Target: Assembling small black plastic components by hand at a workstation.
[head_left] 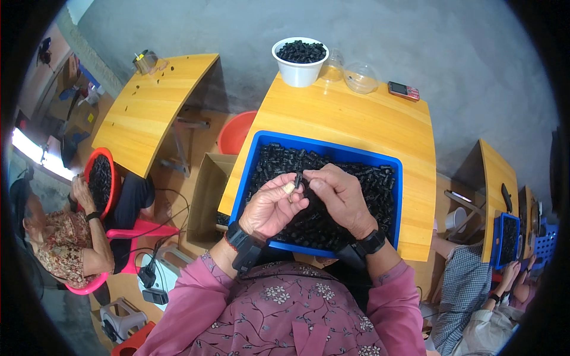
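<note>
Tray [399, 196], blue, lies directly below — probably to catch whatever falls; left hand [270, 206] pinches a small black part [298, 179], right hand [342, 194] curls close beside — its grip I cannot tell.

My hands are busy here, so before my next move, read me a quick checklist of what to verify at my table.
1. Small black piece secure: ok, pinched in your left hand.
2. Right hand close by: ok, its fingertips are beside the piece; cannot tell whether they touch it.
3. Piece free of flaws: cannot tell, too small to see.
4. Blue tray under both hands: ok, filled with black pieces.
5. White tub upright: ok, at the table's far edge.
6. Phone apart from the tray: ok.
</note>
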